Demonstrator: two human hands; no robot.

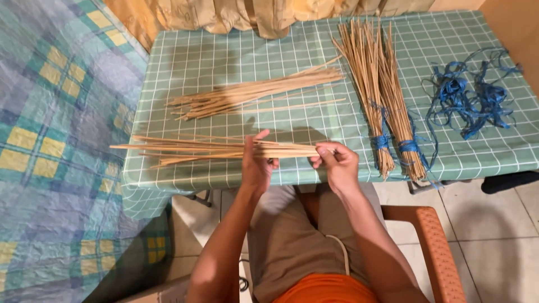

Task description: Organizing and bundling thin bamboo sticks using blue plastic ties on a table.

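Both my hands hold one bunch of thin tan sticks (191,150) level over the front edge of the table, its loose ends fanning out to the left. My left hand (257,163) wraps around the bunch near its middle. My right hand (336,163) pinches the bunch's right end with fingers and thumb. A second loose pile of sticks (252,92) lies on the table beyond my hands.
The table wears a green checked cloth (224,56). Two stick bundles tied with blue string (387,106) lie at the right, with a tangle of blue string (471,101) beyond them. A bed with a plaid cover (56,140) stands left. An orange chair arm (432,247) is at my right.
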